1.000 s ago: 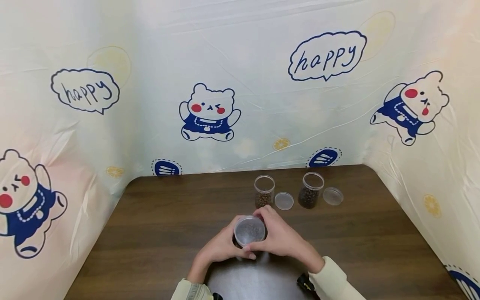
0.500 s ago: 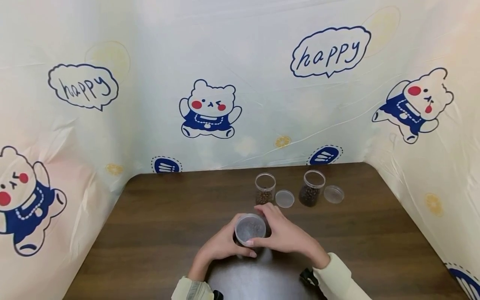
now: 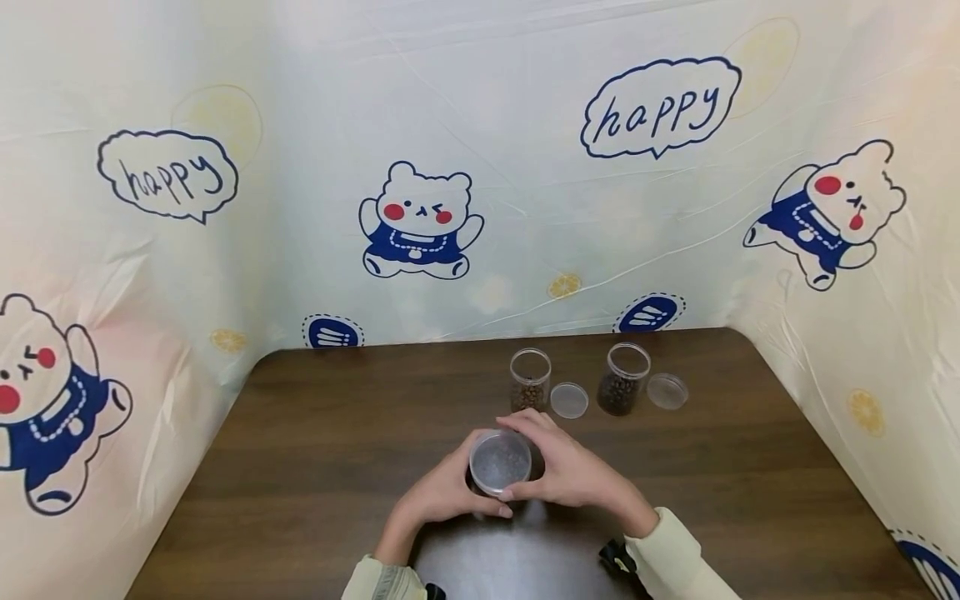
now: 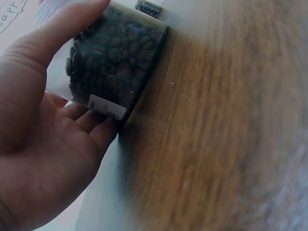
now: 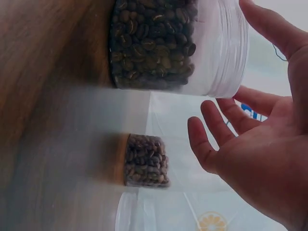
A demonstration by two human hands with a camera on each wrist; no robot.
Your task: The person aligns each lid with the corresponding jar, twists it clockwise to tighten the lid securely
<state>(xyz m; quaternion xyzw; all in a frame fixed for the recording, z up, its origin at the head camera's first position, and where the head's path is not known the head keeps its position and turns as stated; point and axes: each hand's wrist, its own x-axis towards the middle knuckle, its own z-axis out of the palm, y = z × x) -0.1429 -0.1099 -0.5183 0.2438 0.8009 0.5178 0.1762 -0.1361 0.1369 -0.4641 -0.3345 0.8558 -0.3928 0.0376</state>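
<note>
A clear plastic jar of dark coffee beans stands on the table in front of me, its clear lid on top. My left hand grips the jar's body from the left, thumb on the near side; in the left wrist view a small white label shows low on the jar. From the right, my right hand holds the lid's rim between thumb and fingers. In the right wrist view, the thumb and index finger touch the lid, and the other fingers of the right hand spread off the jar.
Behind my hands stand two lidless jars: one with brown beans, partly hidden by the right hand, and one with darker beans. Beside them lie two clear lids, one between the jars and another at the far right. A printed curtain surrounds the table.
My right hand's fingers and thumb have shifted round the lid's rim, loosening and then closing on it again. The left hand and the jar stay in place.
</note>
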